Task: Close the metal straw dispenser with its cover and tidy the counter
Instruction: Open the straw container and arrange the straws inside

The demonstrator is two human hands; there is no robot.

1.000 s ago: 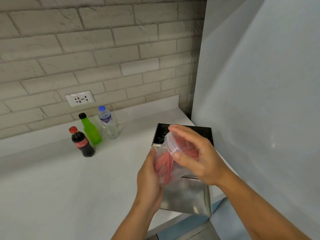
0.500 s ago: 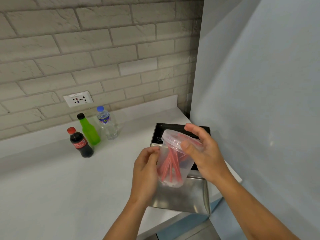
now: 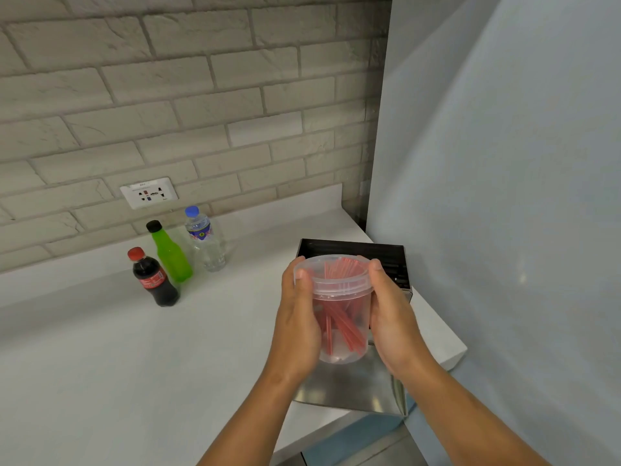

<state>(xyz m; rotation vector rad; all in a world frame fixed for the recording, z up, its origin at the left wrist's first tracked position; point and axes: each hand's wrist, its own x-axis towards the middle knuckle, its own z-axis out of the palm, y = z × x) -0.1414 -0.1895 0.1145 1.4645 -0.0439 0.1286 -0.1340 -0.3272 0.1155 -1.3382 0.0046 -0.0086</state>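
- Head view looks down on a white counter that runs along a pale brick wall, with a smooth grey panel closing off the right side
- Both hands hold a clear plastic tub upright above the counter's right end, just in front of the person
- Left hand wraps the tub's left side, thumb pressed against the rim
- Right hand clasps the right side, fingertips up at the rim
- Red straws stand loosely inside the tub, leaning at angles, their tops reaching the open mouth
- Directly behind and beneath the tub sits the metal straw box, its dark inside showing, so it is uncovered
- A shiny metal sheet lies flat below the hands near the counter's front edge; whether it is the cover I cannot tell
- Three bottles stand together well to the left near the wall: a cola bottle with a red cap, a green bottle with a black cap, and a water bottle with a blue cap
- A white wall socket sits on the bricks just above them
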